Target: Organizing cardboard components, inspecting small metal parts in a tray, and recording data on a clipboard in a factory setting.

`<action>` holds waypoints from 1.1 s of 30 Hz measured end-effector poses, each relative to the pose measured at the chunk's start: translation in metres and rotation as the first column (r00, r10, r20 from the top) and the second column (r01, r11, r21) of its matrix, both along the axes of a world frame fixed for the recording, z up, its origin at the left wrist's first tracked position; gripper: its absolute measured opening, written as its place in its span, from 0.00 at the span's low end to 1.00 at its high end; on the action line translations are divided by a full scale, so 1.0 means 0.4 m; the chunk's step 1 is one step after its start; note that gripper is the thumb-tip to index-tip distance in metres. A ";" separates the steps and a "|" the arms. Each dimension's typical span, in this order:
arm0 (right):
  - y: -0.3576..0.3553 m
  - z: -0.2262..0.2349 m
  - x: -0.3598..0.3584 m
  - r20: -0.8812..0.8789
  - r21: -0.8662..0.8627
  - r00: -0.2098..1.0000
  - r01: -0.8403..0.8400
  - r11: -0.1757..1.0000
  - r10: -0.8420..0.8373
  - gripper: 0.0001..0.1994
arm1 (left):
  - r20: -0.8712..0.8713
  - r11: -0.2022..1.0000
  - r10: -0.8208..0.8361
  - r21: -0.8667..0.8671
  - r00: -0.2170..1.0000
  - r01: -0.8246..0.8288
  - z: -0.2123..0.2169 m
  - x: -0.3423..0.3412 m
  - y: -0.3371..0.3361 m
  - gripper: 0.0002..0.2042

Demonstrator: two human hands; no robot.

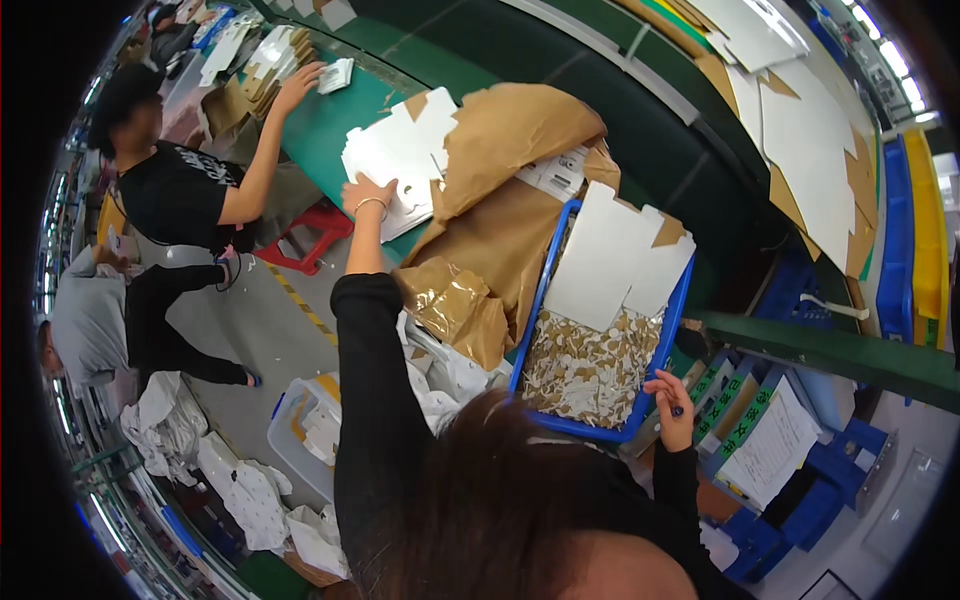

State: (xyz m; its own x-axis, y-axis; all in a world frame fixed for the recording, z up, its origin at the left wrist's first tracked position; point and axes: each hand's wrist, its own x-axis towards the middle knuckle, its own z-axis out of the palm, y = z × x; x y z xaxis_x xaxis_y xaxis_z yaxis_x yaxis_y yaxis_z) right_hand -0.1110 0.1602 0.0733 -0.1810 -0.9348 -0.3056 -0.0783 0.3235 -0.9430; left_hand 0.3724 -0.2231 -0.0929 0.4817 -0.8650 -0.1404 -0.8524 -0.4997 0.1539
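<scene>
My left hand reaches forward with its fingers spread over the near edge of a stack of flat white die-cut cardboard sheets. The stack lies on the green table. Low on the right, my right hand is beside the blue tray, fingers curled. A small dark thing shows in it, too small to name. Inside the tray is a heap of small white and brown paper scraps. One white cardboard sheet with notched edges lies across the tray's far part.
Crumpled brown wrapping paper is between stack and tray. A co-worker at the left reaches to a small white item. A red stool, clear bin and file folders stand around. A green bar crosses at right.
</scene>
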 end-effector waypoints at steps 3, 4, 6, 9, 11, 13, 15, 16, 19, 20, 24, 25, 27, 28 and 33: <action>0.004 -0.004 0.003 -0.095 0.012 0.995 -0.005 1.000 0.006 0.17 | 0.262 0.991 0.046 -0.134 0.964 -0.011 0.160 -0.089 0.028 0.37; 0.005 -0.004 0.002 -0.089 0.006 0.995 0.039 0.999 -0.038 0.17 | 0.243 0.995 0.000 -0.094 0.970 0.024 0.199 -0.150 0.045 0.37; 0.004 -0.003 0.001 -0.167 -0.012 0.986 0.006 1.000 -0.008 0.16 | 0.051 0.740 -0.073 -0.667 0.996 0.088 0.259 -0.267 0.120 0.30; 0.004 0.003 0.004 -0.167 -0.038 0.985 0.032 0.999 -0.038 0.16 | -0.571 0.741 -0.531 -0.672 0.626 0.016 0.253 -0.529 0.285 0.16; 0.005 0.010 0.006 -0.174 -0.049 0.984 0.020 0.999 -0.028 0.16 | -0.465 0.690 -0.695 -0.644 0.548 0.329 0.214 -0.707 0.369 0.18; 0.012 0.019 0.005 -0.173 -0.074 0.984 0.033 0.997 -0.045 0.16 | -0.409 0.727 -0.659 -0.562 0.631 0.394 0.172 -0.836 0.411 0.23; 0.026 0.028 -0.002 -0.179 -0.105 0.981 0.054 0.993 -0.072 0.16 | -0.326 0.750 -0.602 -0.543 0.729 0.376 0.136 -0.903 0.420 0.27; 0.036 0.031 -0.008 -0.190 -0.110 0.978 0.064 0.992 -0.084 0.16 | -0.264 0.811 -0.497 -0.480 0.826 0.335 0.122 -0.927 0.422 0.31; 0.068 0.033 -0.027 -0.172 -0.113 0.976 0.113 0.987 -0.132 0.16 | -0.270 0.858 -0.446 -0.398 0.853 0.323 0.100 -0.954 0.405 0.32; 0.079 0.030 -0.033 -0.164 -0.109 0.975 0.135 0.985 -0.152 0.16 | -0.261 0.877 -0.417 -0.367 0.871 0.310 0.098 -0.955 0.397 0.32; 0.113 0.017 -0.049 -0.157 -0.115 0.970 0.169 0.979 -0.186 0.16 | -0.292 0.939 -0.312 -0.239 0.904 0.247 0.101 -0.950 0.361 0.33; 0.118 0.013 -0.052 -0.163 -0.123 0.968 0.172 0.977 -0.191 0.16 | -0.314 0.957 -0.270 -0.193 0.910 0.217 0.103 -0.950 0.353 0.33; 0.126 0.009 -0.055 -0.165 -0.129 0.966 0.178 0.976 -0.198 0.16 | -0.330 0.971 -0.229 -0.144 0.916 0.191 0.109 -0.951 0.346 0.33; 0.129 0.008 -0.055 -0.162 -0.132 0.966 0.179 0.975 -0.200 0.16 | -0.322 0.971 -0.224 -0.156 0.920 0.182 0.112 -0.951 0.345 0.34; 0.135 0.006 -0.058 -0.162 -0.164 0.963 0.188 0.968 -0.214 0.17 | -0.318 0.960 -0.241 -0.216 0.917 0.178 0.141 -0.946 0.352 0.36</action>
